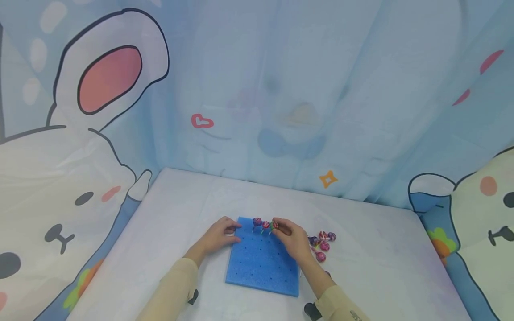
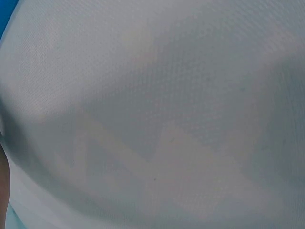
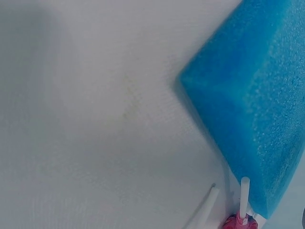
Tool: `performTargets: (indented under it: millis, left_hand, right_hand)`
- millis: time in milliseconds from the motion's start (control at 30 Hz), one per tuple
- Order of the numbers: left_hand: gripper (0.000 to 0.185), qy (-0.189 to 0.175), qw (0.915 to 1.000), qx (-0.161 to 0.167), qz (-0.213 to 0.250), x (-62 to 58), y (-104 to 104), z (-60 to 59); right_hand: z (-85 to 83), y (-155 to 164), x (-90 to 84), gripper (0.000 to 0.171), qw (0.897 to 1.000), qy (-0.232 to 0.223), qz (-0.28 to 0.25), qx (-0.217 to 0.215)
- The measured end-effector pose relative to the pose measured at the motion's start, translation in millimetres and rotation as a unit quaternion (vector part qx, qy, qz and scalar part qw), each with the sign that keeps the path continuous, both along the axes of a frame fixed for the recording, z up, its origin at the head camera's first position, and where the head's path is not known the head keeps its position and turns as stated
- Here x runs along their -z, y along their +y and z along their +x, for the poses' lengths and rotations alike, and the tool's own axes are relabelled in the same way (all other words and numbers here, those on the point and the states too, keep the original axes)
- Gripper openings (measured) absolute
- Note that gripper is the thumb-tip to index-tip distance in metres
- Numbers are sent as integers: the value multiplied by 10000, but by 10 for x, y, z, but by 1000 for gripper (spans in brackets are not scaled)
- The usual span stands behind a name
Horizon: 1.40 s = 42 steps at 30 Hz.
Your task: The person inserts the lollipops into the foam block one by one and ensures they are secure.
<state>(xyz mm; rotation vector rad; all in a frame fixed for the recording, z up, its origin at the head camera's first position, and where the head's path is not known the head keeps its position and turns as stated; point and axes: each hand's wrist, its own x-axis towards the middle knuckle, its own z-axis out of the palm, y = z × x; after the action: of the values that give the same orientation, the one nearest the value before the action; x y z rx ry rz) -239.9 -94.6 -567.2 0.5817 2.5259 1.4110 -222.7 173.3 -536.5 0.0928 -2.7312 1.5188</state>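
Note:
A blue foam board (image 1: 263,261) with rows of small holes lies flat on the table. Along its far edge two lollipops, one dark purple (image 1: 257,221) and one red (image 1: 266,225), stand upright on their sticks. Just right of them, my right hand (image 1: 292,238) pinches a green and red lollipop (image 1: 275,225) between thumb and fingers, its stick pointing down at the board. My left hand (image 1: 218,234) rests at the board's left edge, fingertips and thumb touching it near the far corner. In the left wrist view only a sliver of the board (image 2: 5,14) shows.
Right of the board lies a loose pile of wrapped lollipops (image 1: 324,246), partly behind my right hand. A pink lollipop (image 3: 239,222) with a white stick lies beside the board's corner in the right wrist view. The white tablecloth (image 1: 192,196) meets a printed curtain at the back.

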Motion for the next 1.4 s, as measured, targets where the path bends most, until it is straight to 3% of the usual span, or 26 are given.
performTargets:
  millis: [533, 967, 1233, 1400]
  left_hand:
    - [42, 76, 10000, 19, -45, -14, -4, -5]
    - [41, 174, 9998, 52, -35, 8, -4, -2]
    - [42, 141, 9998, 90, 144, 9, 0, 9]
    - [42, 108, 9999, 48, 117, -8, 0, 7]
  right_hand:
    - [5, 49, 17, 48, 9986, -384, -361, -38]
    - [62, 153, -32, 39, 9975, -398, -440, 371]
    - [176, 350, -94, 43, 9958, -466, -605, 498]
    - [263, 487, -137, 47, 9954, -605, -431, 609]
